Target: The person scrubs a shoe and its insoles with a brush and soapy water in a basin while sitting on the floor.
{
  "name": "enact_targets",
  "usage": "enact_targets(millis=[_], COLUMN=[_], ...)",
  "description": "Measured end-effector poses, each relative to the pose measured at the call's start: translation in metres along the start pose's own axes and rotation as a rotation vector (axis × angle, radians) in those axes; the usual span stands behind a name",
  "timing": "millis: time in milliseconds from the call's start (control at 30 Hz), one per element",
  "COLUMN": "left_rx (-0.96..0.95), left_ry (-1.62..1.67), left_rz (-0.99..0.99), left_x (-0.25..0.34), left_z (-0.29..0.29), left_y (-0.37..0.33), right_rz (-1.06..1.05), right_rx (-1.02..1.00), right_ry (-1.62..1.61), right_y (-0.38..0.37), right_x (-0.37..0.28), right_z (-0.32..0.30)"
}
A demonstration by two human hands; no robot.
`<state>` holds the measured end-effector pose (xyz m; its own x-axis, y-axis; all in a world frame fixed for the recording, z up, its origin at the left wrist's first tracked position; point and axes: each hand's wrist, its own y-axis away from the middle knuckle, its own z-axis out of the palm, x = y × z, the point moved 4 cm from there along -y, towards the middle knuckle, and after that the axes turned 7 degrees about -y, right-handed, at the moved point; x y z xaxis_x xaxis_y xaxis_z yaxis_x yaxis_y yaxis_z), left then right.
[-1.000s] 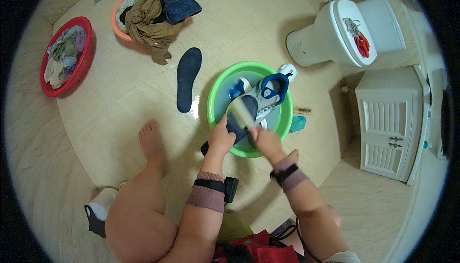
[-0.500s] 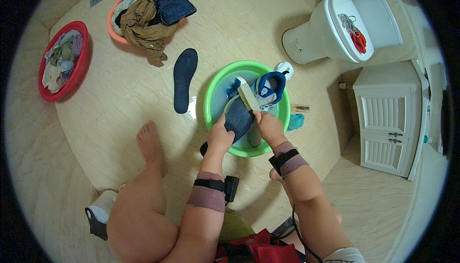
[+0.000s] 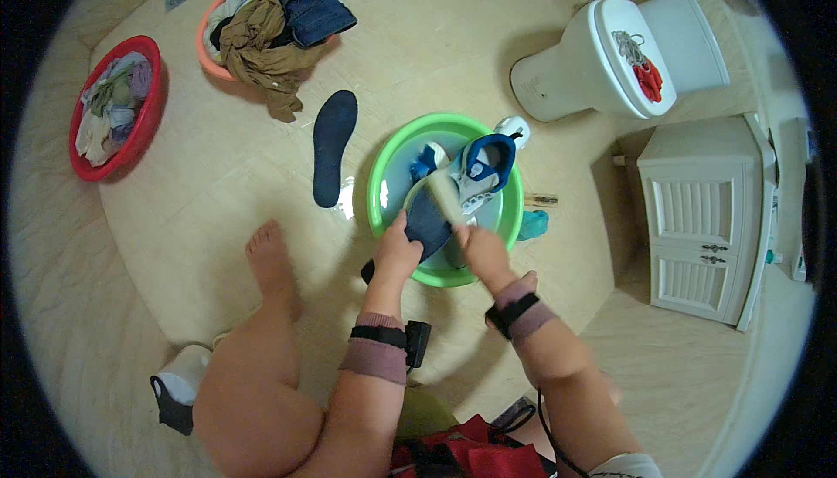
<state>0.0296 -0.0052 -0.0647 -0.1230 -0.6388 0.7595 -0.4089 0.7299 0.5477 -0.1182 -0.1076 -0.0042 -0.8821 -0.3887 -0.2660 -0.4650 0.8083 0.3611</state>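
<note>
My left hand [image 3: 396,253] grips a dark blue insole [image 3: 427,223] over the green basin [image 3: 377,195], its dark end showing past the wrist. In my right hand [image 3: 485,256] is a pale scrubbing brush [image 3: 445,196], blurred by motion and laid against the insole's upper part. Behind the brush, a blue and white sneaker [image 3: 478,183] leans at the basin's right side. Another blue and white piece [image 3: 427,161] sits in the cloudy water; its full shape is hidden. A second dark insole [image 3: 335,149] lies flat on the floor left of the basin.
An orange basin [image 3: 207,53] heaped with clothes and a red basin [image 3: 155,103] of laundry stand at the far left. At the right are a toilet [image 3: 567,68] and a white cabinet [image 3: 693,225]. A teal cloth [image 3: 533,224] lies beside the green basin.
The brush has shifted slightly down along the insole and turned more upright, with my right hand moving a little down and left. My left hand keeps its hold on the insole.
</note>
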Motion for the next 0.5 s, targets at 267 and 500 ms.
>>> enact_targets(millis=[267, 500], left_rx=[-0.038, 0.219], left_ry=[-0.059, 0.334], left_rz=[0.006, -0.131], left_x=[0.012, -0.007], left_z=[0.001, -0.009], left_y=[0.008, -0.002], right_rz=[0.154, 0.657], right_rx=[0.176, 0.115], right_ry=[-0.224, -1.122], right_y=[0.010, 0.067], right_x=[0.029, 0.033], right_z=[-0.010, 0.043])
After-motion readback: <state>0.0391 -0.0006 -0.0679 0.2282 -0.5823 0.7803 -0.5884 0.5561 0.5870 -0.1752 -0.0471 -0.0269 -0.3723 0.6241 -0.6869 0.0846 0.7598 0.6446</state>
